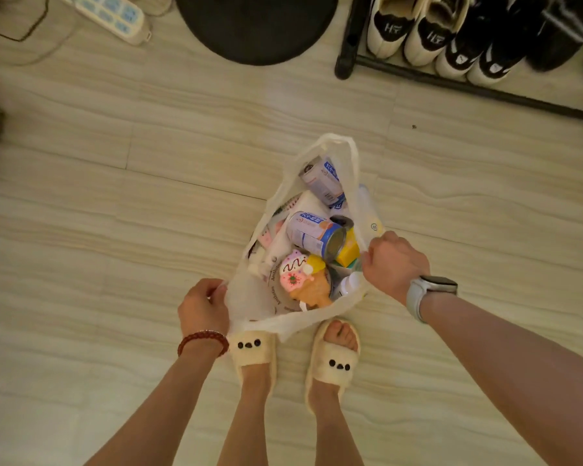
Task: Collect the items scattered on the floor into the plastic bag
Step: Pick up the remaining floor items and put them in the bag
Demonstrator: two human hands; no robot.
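A white plastic bag [249, 297] stands open on the floor in front of my feet. My left hand [202, 306] pinches its left edge and my right hand [392, 262] grips its right edge, holding the mouth apart. Inside lie two blue-and-white cans [312, 232], one at the far end [322, 179], a pink ice-cream-shaped toy [303, 279], a yellow box [349, 250], a small white bottle [349, 284] and white packets [270, 237]. The bag's bottom is hidden under these things.
A black shoe rack [451, 82] with several shoes stands at the far right. A round black base [256, 28] sits at top centre, a white power strip [110, 13] with cables at top left. My slippered feet [332, 361] stand just behind the bag.
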